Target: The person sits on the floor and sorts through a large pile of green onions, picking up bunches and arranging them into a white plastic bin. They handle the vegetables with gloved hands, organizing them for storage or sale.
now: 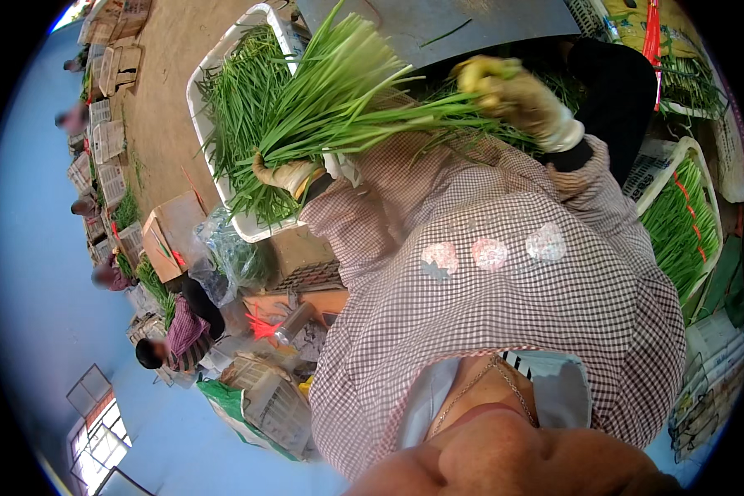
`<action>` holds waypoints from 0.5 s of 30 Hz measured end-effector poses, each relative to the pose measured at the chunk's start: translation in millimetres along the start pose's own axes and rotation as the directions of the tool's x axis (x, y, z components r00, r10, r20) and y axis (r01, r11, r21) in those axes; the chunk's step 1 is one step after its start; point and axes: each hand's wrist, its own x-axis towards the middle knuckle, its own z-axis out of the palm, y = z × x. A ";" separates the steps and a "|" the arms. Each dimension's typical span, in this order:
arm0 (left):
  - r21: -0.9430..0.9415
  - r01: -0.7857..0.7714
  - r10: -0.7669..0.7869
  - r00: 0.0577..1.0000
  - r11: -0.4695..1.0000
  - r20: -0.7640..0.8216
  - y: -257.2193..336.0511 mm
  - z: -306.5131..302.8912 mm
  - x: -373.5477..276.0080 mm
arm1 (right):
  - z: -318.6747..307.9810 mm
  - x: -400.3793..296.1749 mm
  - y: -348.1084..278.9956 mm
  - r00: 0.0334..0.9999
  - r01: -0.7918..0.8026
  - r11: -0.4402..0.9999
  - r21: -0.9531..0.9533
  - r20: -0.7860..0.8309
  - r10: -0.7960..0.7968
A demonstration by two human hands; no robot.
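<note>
My left hand, in a pale work glove, is closed around a bunch of long green leafy stalks, likely garlic chives. The bunch fans out above and to the right of that hand, over a white plastic crate full of similar greens. My right hand wears a soiled glove with yellow fingers and is motion-blurred. It is at the right-hand ends of some stalks; whether it grips any cannot be told. Loose greens lie beneath it, across my lap. A checked apron covers my chest.
A grey metal surface lies beyond my hands, with a stray leaf on it. At right stands a crate of greens bearing a red tie. A cardboard box, plastic bags and a co-worker are at left, with other people farther off.
</note>
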 end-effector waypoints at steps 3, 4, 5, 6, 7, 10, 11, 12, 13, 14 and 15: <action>-0.029 0.038 -0.036 0.997 0.999 0.069 13.4 -22.9 27.2 | -58.7 -8.5 22.3 0.935 -0.232 0.911 -0.341 -0.336 0.113; -0.057 0.046 -0.040 0.994 0.997 0.100 5.1 -13.2 19.0 | -62.9 -0.3 33.2 0.862 -0.353 0.802 -0.481 -0.500 0.079; -0.086 0.054 -0.043 0.990 0.995 0.131 -1.0 -4.6 9.0 | -67.3 -4.6 36.9 0.855 -0.393 0.764 -0.512 -0.509 0.099; -0.090 0.100 -0.091 0.991 0.991 0.103 -0.3 3.7 3.9 | -43.8 7.7 18.0 0.896 -0.304 0.726 -0.617 -0.444 -0.002; -0.069 0.032 -0.026 0.996 0.997 0.084 -3.5 5.0 8.0 | -24.2 22.2 5.5 0.926 -0.207 0.672 -0.711 -0.364 -0.099; -0.009 -0.104 0.104 0.993 0.995 0.047 -2.5 3.4 21.2 | -2.2 68.4 14.7 0.951 -0.160 0.607 -0.779 -0.286 -0.116; -0.017 -0.032 0.033 0.997 0.999 0.072 2.0 4.7 18.8 | 0.6 77.0 16.1 0.964 -0.109 0.661 -0.742 -0.240 -0.111; -0.028 0.039 -0.036 0.995 0.999 0.093 8.7 2.9 16.7 | 5.7 77.4 12.6 0.960 -0.059 0.761 -0.647 -0.246 -0.135; -0.038 0.110 -0.105 0.988 0.993 0.113 12.4 2.1 16.2 | 9.5 76.6 7.4 0.954 -0.005 0.842 -0.539 -0.255 -0.157; -0.048 0.090 -0.085 0.991 0.995 0.104 11.4 1.6 16.2 | 2.2 69.4 4.8 0.927 0.075 0.908 -0.413 -0.307 -0.216; -0.064 0.063 -0.057 0.994 0.996 0.095 10.7 0.9 14.3 | -9.5 56.6 0.7 0.895 0.168 0.944 -0.284 -0.358 -0.266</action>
